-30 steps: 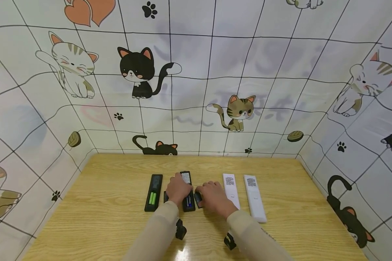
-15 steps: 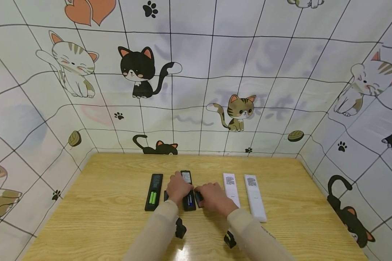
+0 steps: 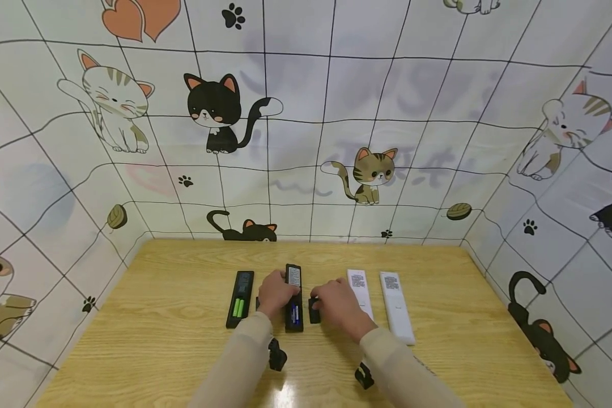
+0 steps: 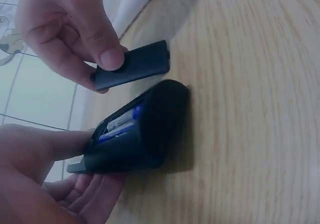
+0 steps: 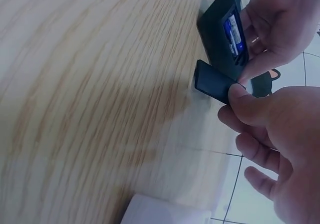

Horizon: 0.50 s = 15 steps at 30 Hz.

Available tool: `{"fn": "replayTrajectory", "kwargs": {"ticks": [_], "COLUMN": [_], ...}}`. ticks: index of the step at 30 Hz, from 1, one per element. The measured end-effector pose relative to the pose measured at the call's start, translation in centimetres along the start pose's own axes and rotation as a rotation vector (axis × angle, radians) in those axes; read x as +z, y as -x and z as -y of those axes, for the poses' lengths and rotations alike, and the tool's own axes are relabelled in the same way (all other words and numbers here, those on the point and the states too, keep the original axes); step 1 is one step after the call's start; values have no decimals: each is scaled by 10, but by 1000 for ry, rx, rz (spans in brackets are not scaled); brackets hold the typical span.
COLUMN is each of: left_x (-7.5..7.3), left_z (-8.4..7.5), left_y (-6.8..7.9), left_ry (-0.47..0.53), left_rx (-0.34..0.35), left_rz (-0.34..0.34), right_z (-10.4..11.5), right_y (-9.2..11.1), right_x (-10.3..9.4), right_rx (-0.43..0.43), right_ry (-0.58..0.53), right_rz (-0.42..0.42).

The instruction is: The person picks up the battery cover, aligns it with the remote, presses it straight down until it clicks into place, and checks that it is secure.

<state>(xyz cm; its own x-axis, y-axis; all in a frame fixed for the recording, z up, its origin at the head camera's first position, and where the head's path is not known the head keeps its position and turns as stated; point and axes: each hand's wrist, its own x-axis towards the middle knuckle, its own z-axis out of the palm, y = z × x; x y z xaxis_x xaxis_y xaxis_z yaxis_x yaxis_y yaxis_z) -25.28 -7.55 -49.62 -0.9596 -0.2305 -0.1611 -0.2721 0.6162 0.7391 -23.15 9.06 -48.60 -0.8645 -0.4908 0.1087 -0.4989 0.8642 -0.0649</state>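
Observation:
My left hand point(image 3: 277, 294) grips the side of a black remote control point(image 3: 294, 325), thumb on its back face. The remote's battery compartment is uncovered, and blue-and-white batteries point(image 4: 122, 120) lie in it. Between thumb and fingers, my right hand point(image 3: 339, 306) pinches a small black battery cover point(image 5: 212, 82). The cover is just right of the remote and apart from it in the head view. In the left wrist view, the cover point(image 4: 142, 64) is tilted close beside the open compartment.
Left of my hands lies another black remote point(image 3: 236, 320) with green batteries point(image 3: 238, 307) exposed. A dark piece point(image 3: 257, 304) is mostly hidden behind my left hand. To the right, two white remotes point(image 3: 360, 292) point(image 3: 399, 311) lie face down on the wooden table point(image 3: 173, 340).
My left hand has shifted and turned the held remote more upright in the head view. My right hand has drawn slightly right with the cover, widening the gap.

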Motion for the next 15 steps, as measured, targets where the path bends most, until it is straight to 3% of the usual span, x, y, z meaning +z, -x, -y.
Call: {"fn": "replayTrajectory", "kwargs": {"ticks": [15], "left_x": [-16], "left_z": [-8], "left_y": [8], "left_ry": [183], "left_rx": [113], "left_rz": [24], "right_z": [-5], "right_y": [8], "right_x": [-10], "right_rx": [33], "right_ry": [-109], "right_rz": [-66]}}
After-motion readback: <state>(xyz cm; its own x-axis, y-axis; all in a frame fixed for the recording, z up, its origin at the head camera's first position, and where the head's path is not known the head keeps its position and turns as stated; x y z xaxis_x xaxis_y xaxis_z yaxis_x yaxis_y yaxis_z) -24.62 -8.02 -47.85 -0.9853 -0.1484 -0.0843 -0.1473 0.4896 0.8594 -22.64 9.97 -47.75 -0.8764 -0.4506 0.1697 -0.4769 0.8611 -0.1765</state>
